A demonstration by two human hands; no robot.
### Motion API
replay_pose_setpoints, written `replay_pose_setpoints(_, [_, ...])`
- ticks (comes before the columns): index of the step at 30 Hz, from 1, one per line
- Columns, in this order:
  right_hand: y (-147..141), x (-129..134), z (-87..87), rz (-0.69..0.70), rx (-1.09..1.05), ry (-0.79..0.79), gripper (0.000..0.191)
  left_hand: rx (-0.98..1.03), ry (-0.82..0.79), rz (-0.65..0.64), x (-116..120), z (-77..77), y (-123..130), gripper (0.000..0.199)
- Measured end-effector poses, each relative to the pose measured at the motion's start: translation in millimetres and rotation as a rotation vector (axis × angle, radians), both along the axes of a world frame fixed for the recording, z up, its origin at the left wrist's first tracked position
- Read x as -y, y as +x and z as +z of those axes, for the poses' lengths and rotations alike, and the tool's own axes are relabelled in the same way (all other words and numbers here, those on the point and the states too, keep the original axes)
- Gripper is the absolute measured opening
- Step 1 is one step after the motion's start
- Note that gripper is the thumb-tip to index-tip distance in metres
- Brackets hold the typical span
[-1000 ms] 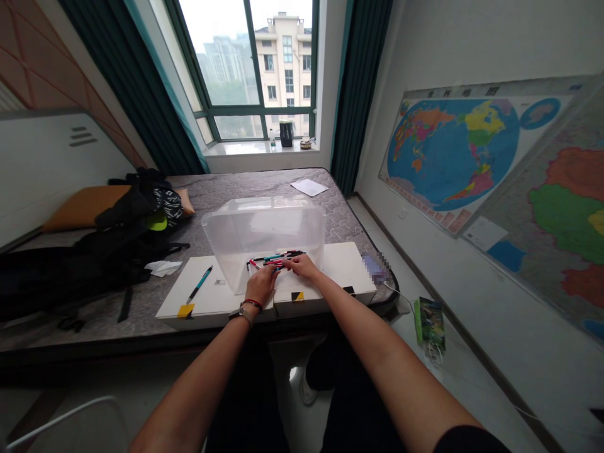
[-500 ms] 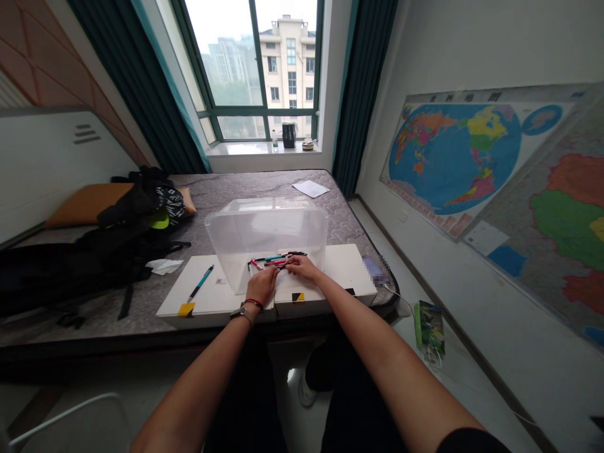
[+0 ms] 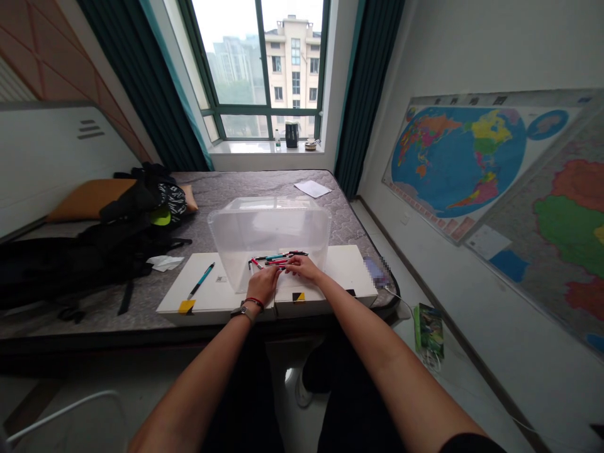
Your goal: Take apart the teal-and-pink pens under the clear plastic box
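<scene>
My left hand (image 3: 264, 284) and my right hand (image 3: 302, 268) meet fingertip to fingertip at the front of a clear plastic bin (image 3: 268, 228). Both have their fingers pinched together on a slim pen, mostly hidden by the fingers. Just beyond the fingertips lie several pens (image 3: 278, 257) in red, teal and black, close together. A single teal and black pen (image 3: 202, 280) lies apart on the left white box (image 3: 177, 290). A bracelet and a watch are on my left wrist.
The bin rests over two white boxes, the right box (image 3: 346, 274) included, at the edge of a grey mattress (image 3: 245, 182). Black bags (image 3: 94, 251) and a crumpled tissue (image 3: 165, 263) lie left. A blurred phone-like object (image 3: 376, 272) with a cable sits right.
The view has shifted slightly. Both hands stay together in the same place, with only small finger movement. The pens and the bin have not visibly moved.
</scene>
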State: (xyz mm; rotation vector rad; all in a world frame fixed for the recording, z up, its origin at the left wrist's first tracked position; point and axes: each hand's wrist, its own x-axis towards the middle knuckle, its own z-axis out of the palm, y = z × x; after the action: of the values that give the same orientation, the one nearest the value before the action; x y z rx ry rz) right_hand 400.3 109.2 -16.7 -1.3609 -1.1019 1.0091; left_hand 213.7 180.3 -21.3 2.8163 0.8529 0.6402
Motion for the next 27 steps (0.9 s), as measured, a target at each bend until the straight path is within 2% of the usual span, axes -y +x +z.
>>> replay_pose_setpoints(6, [1.0, -0.7, -1.6, -0.046, 0.061, 0.05, 0.039, 0.017, 0.027, -0.003, 0.4, 0.5, -0.5, 0.042])
replay_pose_setpoints(12, [0.1, 0.0, -3.4, -0.052, -0.048, 0.103, 0.037, 0.022, 0.047, 0.001, -0.1, 1.0, -1.2, 0.043])
replay_pose_setpoints(17, [-0.1, 0.0, -3.7, -0.064, -0.077, 0.108, 0.036, 0.019, -0.002, 0.067, 1.4, -1.6, -0.3, 0.041])
replay_pose_setpoints(21, [0.4, 0.4, -3.9, -0.087, -0.072, 0.131, 0.035, 0.003, 0.026, 0.021, 2.7, 1.7, -0.7, 0.037])
replay_pose_setpoints(27, [1.0, 0.2, -4.6, -0.089, -0.047, 0.122, 0.033, -0.006, 0.091, 0.021, 2.3, 4.3, -0.3, 0.044])
